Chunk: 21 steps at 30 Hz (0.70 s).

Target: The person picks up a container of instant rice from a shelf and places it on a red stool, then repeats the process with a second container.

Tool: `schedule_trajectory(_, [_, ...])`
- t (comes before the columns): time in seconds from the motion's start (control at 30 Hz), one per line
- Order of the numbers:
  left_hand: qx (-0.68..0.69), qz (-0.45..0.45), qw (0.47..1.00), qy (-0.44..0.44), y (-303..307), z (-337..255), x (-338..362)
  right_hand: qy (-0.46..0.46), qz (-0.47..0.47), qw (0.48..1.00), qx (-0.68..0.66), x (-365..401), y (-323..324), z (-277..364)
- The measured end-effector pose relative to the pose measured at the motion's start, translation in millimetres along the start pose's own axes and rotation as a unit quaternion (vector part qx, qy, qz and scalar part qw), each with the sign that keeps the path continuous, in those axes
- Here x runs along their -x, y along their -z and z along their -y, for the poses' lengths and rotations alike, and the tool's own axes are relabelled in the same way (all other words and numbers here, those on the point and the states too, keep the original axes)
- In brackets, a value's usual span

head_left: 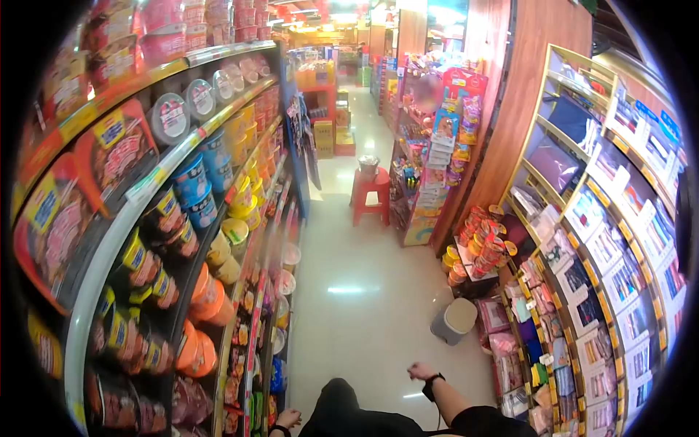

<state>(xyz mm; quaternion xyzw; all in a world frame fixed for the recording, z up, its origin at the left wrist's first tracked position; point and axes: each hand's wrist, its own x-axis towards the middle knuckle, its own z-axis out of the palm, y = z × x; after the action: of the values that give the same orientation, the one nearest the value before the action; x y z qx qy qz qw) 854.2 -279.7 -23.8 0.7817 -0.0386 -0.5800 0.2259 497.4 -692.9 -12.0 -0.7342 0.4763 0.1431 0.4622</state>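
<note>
Low in the view, my left hand hangs beside my leg, near the bottom of the left shelf. Its fingers are loosely bent and no object shows in it; part of the hand is cut off by the frame's lower area. My right hand is held out over the floor, a dark band round its wrist. Those fingers are slightly curled and hold nothing that I can see. Closest to it is a grey bin with a beige lid, standing apart from the hand. My dark-clothed knee shows between the hands.
Tall shelves of instant noodle tubs and boxes line the left. On the right are racks of packaged textiles and a stand of orange cups. Ahead, a red stool bearing a metallic pot stands in the tiled aisle.
</note>
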Motion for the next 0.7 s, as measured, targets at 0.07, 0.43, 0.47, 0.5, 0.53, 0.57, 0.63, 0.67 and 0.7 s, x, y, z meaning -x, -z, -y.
schedule_trajectory(0.07, [-0.030, 0.003, 0.999, -0.034, 16.8, -50.0, -35.0, 0.060, -0.089, 0.991, -0.076, -54.9, 44.1, 66.4])
schedule_trajectory(0.43, [-0.063, 0.065, 0.993, 0.080, 85.2, -281.7, -173.3, -0.133, -0.019, 0.988, -0.082, -179.7, 179.2, 48.1])
schedule_trajectory(0.47, [-0.077, 0.045, 0.994, 0.062, 89.0, -313.7, -189.7, -0.169, -0.064, 0.973, -0.142, -178.2, 183.4, 42.9])
schedule_trajectory(0.5, [-0.093, 0.027, 0.994, 0.049, 91.6, -335.6, -199.9, -0.208, -0.104, 0.951, -0.203, -163.1, 179.5, 38.2])
schedule_trajectory(0.53, [-0.108, 0.006, 0.994, 0.032, 94.8, -362.8, -212.5, -0.242, -0.092, 0.938, -0.233, -158.6, 176.7, 28.8])
schedule_trajectory(0.57, [-0.111, 0.023, 0.994, 0.013, 97.5, -389.1, -225.1, -0.273, -0.078, 0.923, -0.261, -155.6, 173.7, 24.5])
schedule_trajectory(0.63, [-0.112, 0.054, 0.992, -0.024, 97.3, -442.1, -250.9, -0.346, -0.042, 0.871, -0.346, -153.1, 172.4, 29.9])
schedule_trajectory(0.67, [-0.127, 0.057, 0.989, -0.041, 95.9, -471.8, -261.7, -0.367, -0.022, 0.859, -0.357, -159.8, 174.6, 32.9])
schedule_trajectory(0.7, [-0.126, 0.059, 0.988, -0.061, 97.8, -502.3, -275.6, -0.382, -0.005, 0.852, -0.359, -170.6, 180.2, 39.4])
